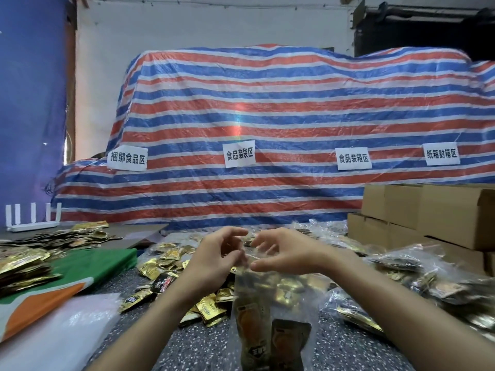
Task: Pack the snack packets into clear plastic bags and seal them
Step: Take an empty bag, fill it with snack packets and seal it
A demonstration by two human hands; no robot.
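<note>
Clear plastic bag (257,298) at lower centre of frame, snack packets (290,341) inside. Left hand (214,259) and right hand (285,253) pinch its top edge with curled fingers. Loose gold packets (160,263) lie behind on speckled table (203,344). Cardboard boxes (442,210) at right.

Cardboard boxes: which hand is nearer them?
Right. The right hand pinches the top of the clear bag, with the cardboard boxes beyond it to the right; the left hand grips the same edge, on the side away from them.
</note>
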